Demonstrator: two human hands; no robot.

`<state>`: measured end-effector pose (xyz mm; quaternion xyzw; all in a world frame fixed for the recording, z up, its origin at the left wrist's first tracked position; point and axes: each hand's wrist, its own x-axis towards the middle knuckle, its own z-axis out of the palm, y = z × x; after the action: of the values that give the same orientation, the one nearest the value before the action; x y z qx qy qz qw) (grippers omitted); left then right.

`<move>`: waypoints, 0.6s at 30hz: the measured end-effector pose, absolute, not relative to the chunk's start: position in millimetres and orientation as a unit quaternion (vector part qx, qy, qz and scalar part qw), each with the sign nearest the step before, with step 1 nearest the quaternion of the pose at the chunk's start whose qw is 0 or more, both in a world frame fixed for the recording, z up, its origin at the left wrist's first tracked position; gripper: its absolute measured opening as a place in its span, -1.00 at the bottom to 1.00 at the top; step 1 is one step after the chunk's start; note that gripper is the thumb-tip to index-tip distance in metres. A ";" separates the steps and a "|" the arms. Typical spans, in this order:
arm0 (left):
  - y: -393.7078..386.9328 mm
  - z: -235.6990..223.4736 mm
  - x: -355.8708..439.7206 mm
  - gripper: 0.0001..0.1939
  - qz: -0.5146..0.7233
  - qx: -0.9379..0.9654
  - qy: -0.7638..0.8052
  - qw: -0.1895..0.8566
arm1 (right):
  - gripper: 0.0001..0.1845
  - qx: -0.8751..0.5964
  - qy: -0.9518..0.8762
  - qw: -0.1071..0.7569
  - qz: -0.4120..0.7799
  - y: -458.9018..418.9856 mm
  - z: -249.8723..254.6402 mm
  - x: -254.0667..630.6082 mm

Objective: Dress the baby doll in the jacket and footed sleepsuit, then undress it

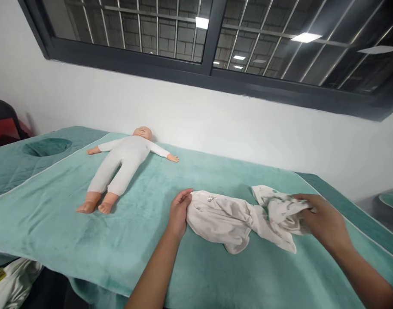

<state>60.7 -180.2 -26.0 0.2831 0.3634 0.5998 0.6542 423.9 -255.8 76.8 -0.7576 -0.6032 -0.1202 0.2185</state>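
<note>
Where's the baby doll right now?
In the head view, the doll lies at left on the green cover, left of the left hand, its head toward the white wall.

I watch through head view: left hand [178, 212] grips left end of white cloth [220, 219]; right hand [325, 221] pinches its bunched, patterned right end. Cloth lies crumpled on green bed [144, 249]. Doll [127, 152] in white suit lies on back, left of cloth, arms spread, well apart from both hands. Round hole [47, 147] at bed's left end. White wall [215, 116] behind, barred window [212, 38] above.
</note>
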 end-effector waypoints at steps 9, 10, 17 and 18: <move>-179.1 -28.6 63.7 -0.65 0.610 0.269 0.353 0.656 | -0.69 -0.728 -0.640 0.111 -0.219 -262.5 55.3 424.2; -179.3 -28.4 63.9 -0.66 0.610 0.271 0.355 0.655 | -0.69 -0.720 -0.657 0.136 -0.179 -258.4 48.4 412.3; -184.1 -25.9 64.0 -0.67 0.588 0.334 0.365 0.640 | -0.65 -0.657 -0.718 0.221 0.064 -216.0 23.1 321.7; -185.5 -24.5 64.1 -0.64 0.582 0.349 0.364 0.638 | -0.63 -0.657 -0.721 0.205 0.080 -210.0 22.0 313.7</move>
<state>64.1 -185.5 -24.5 0.3490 0.3639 0.5821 0.6380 313.7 -210.0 22.0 -0.6567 -0.7212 0.0797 0.2054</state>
